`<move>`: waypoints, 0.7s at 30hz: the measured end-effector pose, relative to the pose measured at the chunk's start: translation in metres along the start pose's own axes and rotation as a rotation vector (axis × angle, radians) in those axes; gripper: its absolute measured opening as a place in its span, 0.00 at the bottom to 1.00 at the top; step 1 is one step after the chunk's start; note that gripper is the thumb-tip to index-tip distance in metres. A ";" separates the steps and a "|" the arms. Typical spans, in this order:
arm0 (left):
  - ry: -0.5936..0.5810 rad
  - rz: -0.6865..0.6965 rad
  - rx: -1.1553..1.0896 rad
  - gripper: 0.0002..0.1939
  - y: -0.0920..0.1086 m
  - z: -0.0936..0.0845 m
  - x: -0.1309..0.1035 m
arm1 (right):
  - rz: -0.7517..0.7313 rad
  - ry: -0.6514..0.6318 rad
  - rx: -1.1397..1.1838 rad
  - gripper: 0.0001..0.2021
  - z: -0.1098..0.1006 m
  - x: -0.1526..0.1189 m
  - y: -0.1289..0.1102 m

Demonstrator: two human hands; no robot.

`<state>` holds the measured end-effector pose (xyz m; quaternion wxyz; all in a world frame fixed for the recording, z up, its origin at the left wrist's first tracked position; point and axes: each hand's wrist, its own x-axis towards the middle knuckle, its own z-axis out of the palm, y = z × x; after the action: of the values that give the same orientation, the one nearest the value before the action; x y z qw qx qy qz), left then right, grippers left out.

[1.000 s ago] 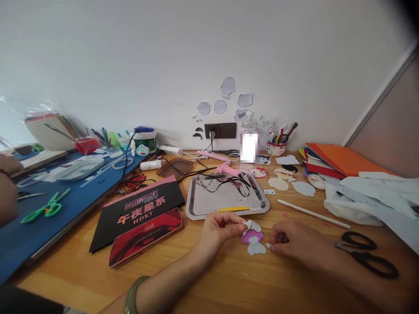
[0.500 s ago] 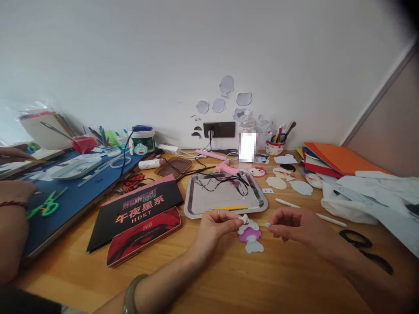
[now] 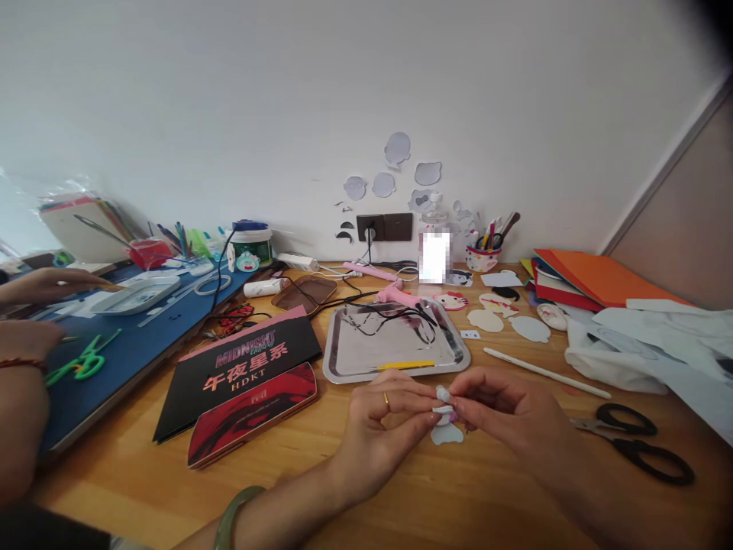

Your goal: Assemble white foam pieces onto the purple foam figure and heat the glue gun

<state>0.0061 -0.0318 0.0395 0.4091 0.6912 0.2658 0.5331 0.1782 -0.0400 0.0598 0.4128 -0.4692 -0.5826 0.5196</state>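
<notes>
While a small, rounded white piece is pinched at the fingertips of the right hand, a flat, layered white-and-purple cut-out is gripped at its upper part by the left hand, whose thumb and fingers are nearly closed. Both pieces are held in front of the shiny silver metal tray, near its right end; the purple layer is mostly hidden by fingers. To the tray's right, a slim white stick and, nearer, black-handled metal scissors are seen. Should the pinch be loosened, the small piece could be dropped or set crooked, so little of it being gripped. By too hard a squeeze, the thin-looking cut-out might be creased. If the right forearm were swung outward, the scissors might be nudged.
</notes>
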 end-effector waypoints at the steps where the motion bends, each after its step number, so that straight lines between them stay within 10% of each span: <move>1: -0.012 -0.009 0.013 0.07 0.002 0.000 0.000 | -0.002 0.004 0.005 0.08 0.000 0.000 0.000; 21: -0.006 -0.232 -0.305 0.07 0.001 0.001 0.001 | -0.077 0.154 -0.112 0.06 0.010 -0.009 -0.005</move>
<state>0.0075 -0.0320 0.0409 0.5685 0.5875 0.2585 0.5145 0.1698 -0.0509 0.0641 0.4491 -0.5075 -0.5948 0.4324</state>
